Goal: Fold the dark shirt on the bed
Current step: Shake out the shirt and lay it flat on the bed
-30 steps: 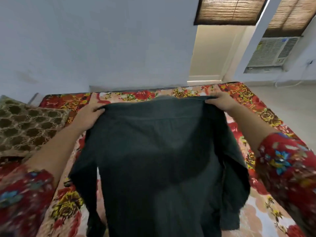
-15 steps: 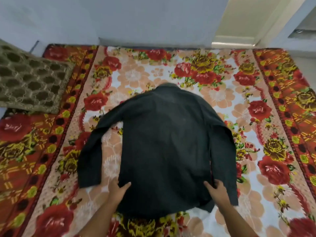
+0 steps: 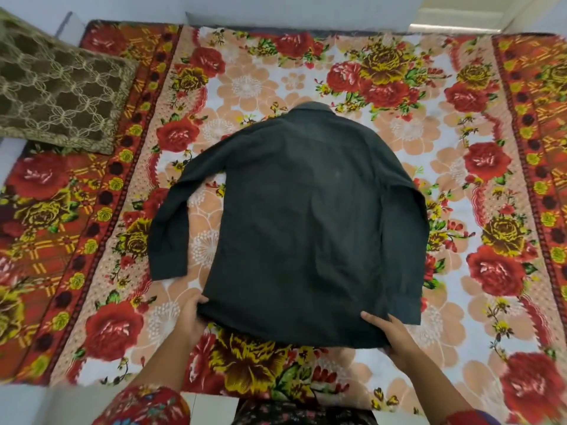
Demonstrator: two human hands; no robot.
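dark shirt (image 3: 306, 210) flat on bed (image 3: 245, 87), light, limp, creases easily; left hand (image 3: 191, 314) pinches hem corner, right hand (image 3: 395, 335) seemingly curled round hem; likely grab sleeves next, just beyond each hand

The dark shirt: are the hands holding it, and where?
The left hand and right hand each grip the dark shirt at its bottom hem, one near each corner.
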